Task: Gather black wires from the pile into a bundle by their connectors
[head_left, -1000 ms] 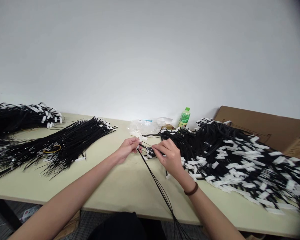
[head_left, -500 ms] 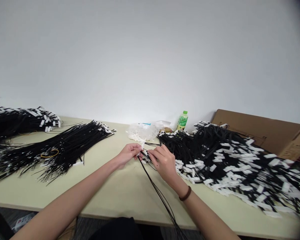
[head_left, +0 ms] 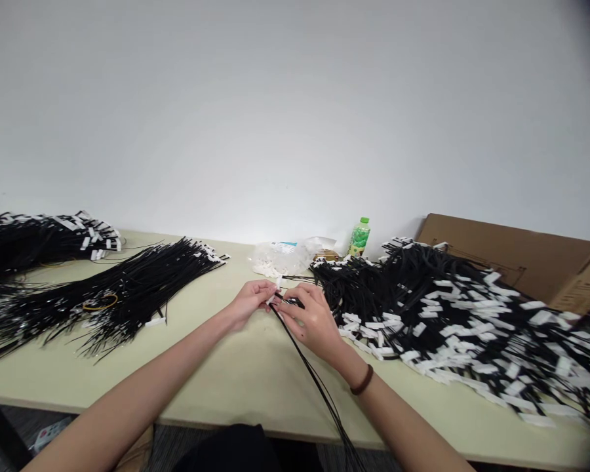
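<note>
Both hands meet mid-surface [head_left: 236, 373] over a thin bunch of black cables [head_left: 307, 364] that trails back toward the person and off the near edge. Left hand [head_left: 250, 300] has its fingers pinched on a small white connector [head_left: 276, 286] at the cable ends — right hand [head_left: 311, 319] is curled shut around the same cable tips just beside it. Huge cable pile [head_left: 452, 314] to the right, tidier bundles [head_left: 128, 288] on the left, a green bottle [head_left: 358, 237] and a cardboard box [head_left: 521, 255] at the back.
</note>
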Action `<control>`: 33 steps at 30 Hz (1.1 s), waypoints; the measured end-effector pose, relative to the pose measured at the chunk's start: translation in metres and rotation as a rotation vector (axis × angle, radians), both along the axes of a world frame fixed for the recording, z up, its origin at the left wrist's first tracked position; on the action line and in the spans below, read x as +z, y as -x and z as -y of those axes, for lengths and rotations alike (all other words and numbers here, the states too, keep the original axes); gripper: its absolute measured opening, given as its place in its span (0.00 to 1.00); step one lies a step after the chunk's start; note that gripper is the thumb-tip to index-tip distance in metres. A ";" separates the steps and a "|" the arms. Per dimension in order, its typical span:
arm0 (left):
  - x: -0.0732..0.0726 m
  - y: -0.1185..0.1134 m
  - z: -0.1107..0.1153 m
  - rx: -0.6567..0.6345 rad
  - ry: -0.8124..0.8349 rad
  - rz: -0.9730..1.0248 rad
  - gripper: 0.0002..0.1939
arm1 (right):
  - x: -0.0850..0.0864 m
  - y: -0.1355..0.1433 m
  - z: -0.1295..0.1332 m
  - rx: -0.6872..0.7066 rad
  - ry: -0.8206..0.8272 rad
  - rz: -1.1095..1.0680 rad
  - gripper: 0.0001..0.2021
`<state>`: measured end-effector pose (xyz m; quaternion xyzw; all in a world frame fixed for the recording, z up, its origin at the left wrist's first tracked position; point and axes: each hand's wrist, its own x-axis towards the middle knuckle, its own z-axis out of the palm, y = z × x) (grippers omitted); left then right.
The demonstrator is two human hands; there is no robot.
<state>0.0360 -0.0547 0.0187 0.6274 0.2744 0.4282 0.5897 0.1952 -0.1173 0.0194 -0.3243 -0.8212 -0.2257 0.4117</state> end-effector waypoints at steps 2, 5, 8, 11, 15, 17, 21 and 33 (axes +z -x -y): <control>0.000 0.000 0.000 0.003 0.004 0.013 0.18 | -0.001 0.000 -0.001 0.020 0.005 0.040 0.09; 0.001 0.000 0.001 -0.012 0.008 0.020 0.18 | -0.002 -0.001 -0.002 0.018 -0.001 0.074 0.10; 0.002 -0.001 0.003 -0.023 0.023 0.013 0.17 | 0.000 -0.001 -0.001 0.015 -0.023 0.109 0.08; 0.003 -0.001 0.004 -0.029 0.047 0.005 0.17 | 0.002 0.000 0.000 0.018 -0.052 0.138 0.07; 0.001 0.000 0.004 -0.036 0.082 0.024 0.17 | 0.003 0.001 0.002 0.016 -0.083 0.168 0.06; 0.001 0.000 0.004 -0.039 0.099 0.036 0.17 | 0.002 0.001 0.003 0.021 -0.101 0.184 0.07; 0.001 0.000 0.004 -0.045 0.112 0.053 0.17 | 0.000 0.003 0.001 0.039 -0.078 0.172 0.07; 0.006 -0.003 0.004 0.056 0.097 0.035 0.19 | 0.022 -0.004 0.003 0.521 0.611 -0.923 0.06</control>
